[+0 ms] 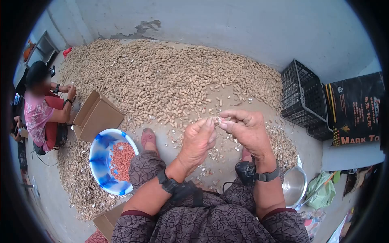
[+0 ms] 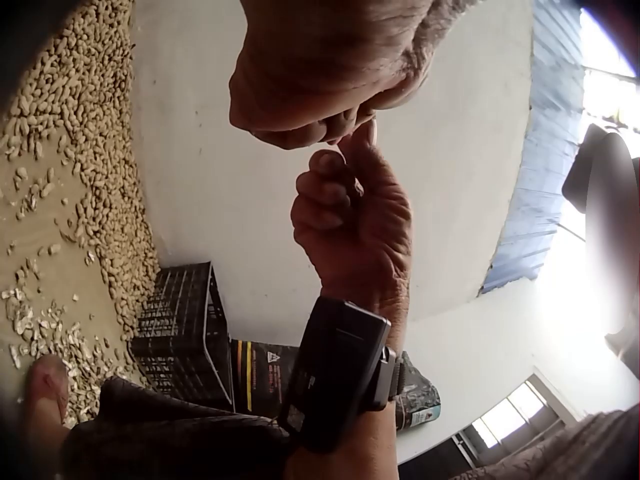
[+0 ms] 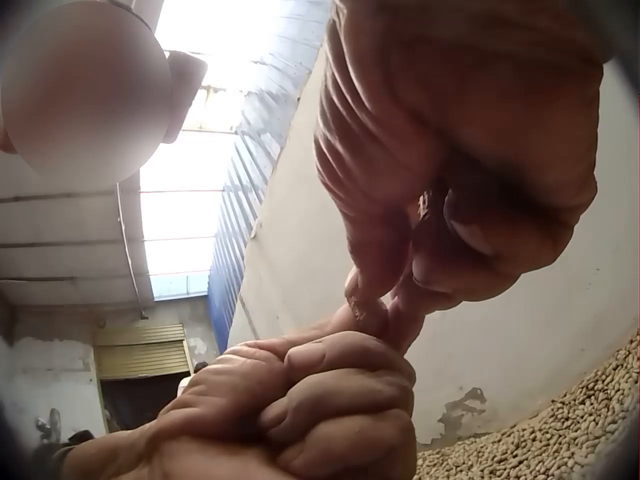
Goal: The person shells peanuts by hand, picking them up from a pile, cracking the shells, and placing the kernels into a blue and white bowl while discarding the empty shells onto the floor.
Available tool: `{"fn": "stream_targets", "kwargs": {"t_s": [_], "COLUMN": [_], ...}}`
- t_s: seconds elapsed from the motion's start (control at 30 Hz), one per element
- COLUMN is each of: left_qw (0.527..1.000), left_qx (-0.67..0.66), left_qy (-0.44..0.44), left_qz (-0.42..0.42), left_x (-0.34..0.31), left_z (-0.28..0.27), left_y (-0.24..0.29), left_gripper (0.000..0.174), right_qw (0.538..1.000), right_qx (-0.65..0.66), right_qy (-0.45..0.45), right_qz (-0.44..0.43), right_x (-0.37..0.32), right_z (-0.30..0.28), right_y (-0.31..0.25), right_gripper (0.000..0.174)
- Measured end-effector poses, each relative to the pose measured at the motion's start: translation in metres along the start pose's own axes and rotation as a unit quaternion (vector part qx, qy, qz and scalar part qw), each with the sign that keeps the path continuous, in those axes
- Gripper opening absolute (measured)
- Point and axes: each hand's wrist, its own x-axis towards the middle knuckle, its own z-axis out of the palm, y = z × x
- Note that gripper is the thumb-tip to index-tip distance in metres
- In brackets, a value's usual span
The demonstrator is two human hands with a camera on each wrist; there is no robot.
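In the head view a small pale peanut (image 1: pixel 217 121) is pinched between the fingertips of both hands, in front of the knees. My left hand (image 1: pixel 197 141) grips it from the left with thumb and forefinger, the other fingers curled in. From the right, my right hand (image 1: pixel 250 128) pinches it with thumb and forefinger. Both wrist views show the left hand (image 3: pixel 335 405) and right hand (image 2: pixel 355 230) meeting at the fingertips, which mostly hide the peanut. Beside my left knee stands a blue-and-white basin (image 1: pixel 97 156) with reddish shelled peanut kernels (image 1: pixel 122 160).
A wide heap of unshelled peanuts (image 1: pixel 162 77) spreads along the wall. Broken shells (image 1: pixel 79 178) lie at the left. Black crates (image 1: pixel 302 91), a black printed bag (image 1: pixel 356 109) and a metal bowl (image 1: pixel 295 186) stand at the right. Another person (image 1: pixel 46 109) sits left, near a cardboard box (image 1: pixel 99 115).
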Motion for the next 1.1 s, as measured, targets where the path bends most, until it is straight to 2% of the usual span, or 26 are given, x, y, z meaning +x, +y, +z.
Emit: {"fn": "stream_targets", "kwargs": {"t_s": [0.1,0.17,0.2,0.27,0.3,0.4,0.47,0.6,0.7,0.87,0.97,1.1], "left_qw": [1.0,0.991,0.991,0.956,0.956,0.957,0.971,0.966,0.965,0.987,0.994,0.995], "left_qx": [-0.015,0.129,0.129,0.275,0.275,0.268,0.207,0.204,0.197,0.092,0.047,0.01], "left_qy": [0.008,0.019,0.019,0.031,0.031,0.034,0.016,0.017,0.021,0.047,0.046,0.047], "left_qz": [-0.009,0.022,0.021,0.1,0.1,0.108,0.118,0.158,0.172,0.125,0.09,0.085], "left_x": [0.001,0.002,0.002,0.002,0.003,0.004,0.007,0.008,0.009,0.008,0.008,0.008], "left_z": [0.0,0.002,0.002,0.004,0.006,0.007,0.002,0.002,0.0,-0.003,-0.004,-0.002], "left_y": [-0.001,0.002,0.003,0.003,0.004,0.006,0.004,-0.003,-0.009,-0.012,-0.009,-0.011], "left_gripper": [0.026,0.022,0.022,0.019,0.019,0.017,0.013,0.009,0.008,0.008,0.01,0.01], "right_qw": [1.0,1.0,1.0,1.0,1.0,0.999,0.998,0.994,0.995,0.996,0.99,0.991], "right_qx": [0.005,0.008,0.008,-0.015,-0.014,-0.028,0.053,0.091,0.095,0.091,0.14,0.131], "right_qy": [-0.017,0.001,0.002,0.009,0.01,-0.007,-0.024,-0.043,-0.02,-0.013,-0.023,-0.021], "right_qz": [-0.019,-0.009,-0.009,-0.01,-0.01,-0.019,0.034,0.03,0.005,-0.02,0.008,0.005], "right_x": [0.001,0.0,0.0,-0.001,0.0,0.001,0.001,0.003,0.005,0.004,0.003,0.004], "right_z": [0.003,0.001,0.001,0.0,-0.002,-0.003,-0.001,0.008,0.01,0.013,0.013,0.016], "right_y": [-0.001,-0.003,-0.003,-0.003,-0.001,0.003,-0.002,0.005,0.015,0.02,0.016,0.02], "right_gripper": [0.013,0.01,0.01,0.008,0.008,0.007,0.007,0.008,0.012,0.008,0.007,0.007]}}
